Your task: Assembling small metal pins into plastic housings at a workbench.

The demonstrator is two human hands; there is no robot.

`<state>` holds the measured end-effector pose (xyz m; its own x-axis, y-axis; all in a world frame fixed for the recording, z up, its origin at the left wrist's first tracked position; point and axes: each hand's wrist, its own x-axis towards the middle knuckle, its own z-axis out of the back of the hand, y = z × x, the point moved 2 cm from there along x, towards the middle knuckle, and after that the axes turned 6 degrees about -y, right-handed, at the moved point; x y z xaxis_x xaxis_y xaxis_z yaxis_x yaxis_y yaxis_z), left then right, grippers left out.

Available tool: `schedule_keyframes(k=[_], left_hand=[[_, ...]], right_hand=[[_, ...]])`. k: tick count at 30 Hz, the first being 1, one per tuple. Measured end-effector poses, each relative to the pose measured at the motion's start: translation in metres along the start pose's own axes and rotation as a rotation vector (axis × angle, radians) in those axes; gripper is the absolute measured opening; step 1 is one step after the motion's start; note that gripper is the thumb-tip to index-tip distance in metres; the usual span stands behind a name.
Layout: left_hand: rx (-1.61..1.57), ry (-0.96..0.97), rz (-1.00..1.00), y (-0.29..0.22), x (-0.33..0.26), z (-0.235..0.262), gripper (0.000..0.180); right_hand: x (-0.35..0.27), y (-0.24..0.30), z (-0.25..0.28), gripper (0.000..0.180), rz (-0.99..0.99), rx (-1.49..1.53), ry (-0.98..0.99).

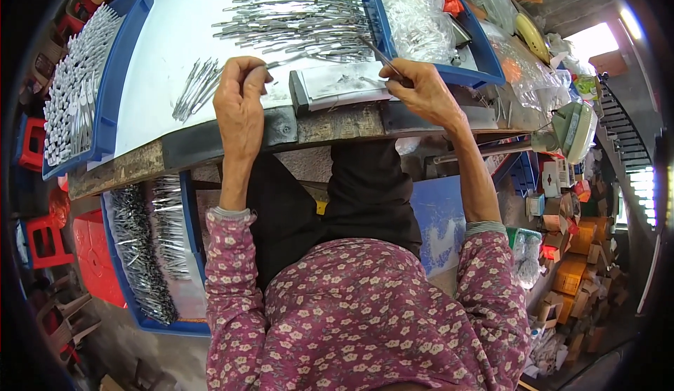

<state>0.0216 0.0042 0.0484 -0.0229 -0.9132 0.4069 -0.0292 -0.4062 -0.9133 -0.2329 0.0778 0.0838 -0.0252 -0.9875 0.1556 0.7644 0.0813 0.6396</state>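
Note:
My left hand is above the table near its front edge, thumb and fingers pinching a slim silvery metal piece that points right. In my right hand is a thin dark rod-like tool, its tip reaching up and left toward the metal pile; its exact kind is unclear. Between the hands lies a pale paper-covered pad with grey smudges, a dark block at its left end. Beyond it spreads a pile of slim metal pieces. A smaller bunch of similar pieces rests left of my left hand.
A blue tray of white-tipped pieces stands at the left. At the right back, another blue tray holds clear plastic bags. Below the tabletop, a blue tray contains more metal pieces. Red stools and cartons stand around.

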Motion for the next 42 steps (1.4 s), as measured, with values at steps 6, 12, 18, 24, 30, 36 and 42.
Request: schedule_keyframes(k=[6,12,18,24,30,36,42], left_hand=[[-0.138,0.179,0.162,-0.013,-0.027,-0.005,0.007],[-0.265,0.267,0.232,-0.017,-0.041,-0.013,0.006],[-0.342,0.266,0.245,-0.022,-0.044,-0.015,0.006],[-0.352,0.316,0.238,-0.02,-0.046,-0.014,0.006],[-0.347,0.314,0.233,-0.02,-0.049,-0.016,0.008],[-0.384,0.308,0.242,-0.015,-0.05,-0.018,0.008],[-0.493,0.269,0.314,-0.003,-0.048,-0.021,0.007]], right_hand=[[-0.014,0.012,-0.006,0.013,-0.034,0.23,-0.209],[-0.032,0.058,-0.019,0.016,0.26,0.088,-0.321],[-0.047,0.084,-0.035,0.033,0.563,-0.157,-0.375],[-0.05,0.09,-0.039,0.037,0.602,-0.243,-0.409],[-0.051,0.087,-0.04,0.04,0.592,-0.251,-0.387],[-0.052,0.084,-0.04,0.039,0.586,-0.263,-0.343],[-0.047,0.083,-0.034,0.038,0.566,-0.295,-0.236]])
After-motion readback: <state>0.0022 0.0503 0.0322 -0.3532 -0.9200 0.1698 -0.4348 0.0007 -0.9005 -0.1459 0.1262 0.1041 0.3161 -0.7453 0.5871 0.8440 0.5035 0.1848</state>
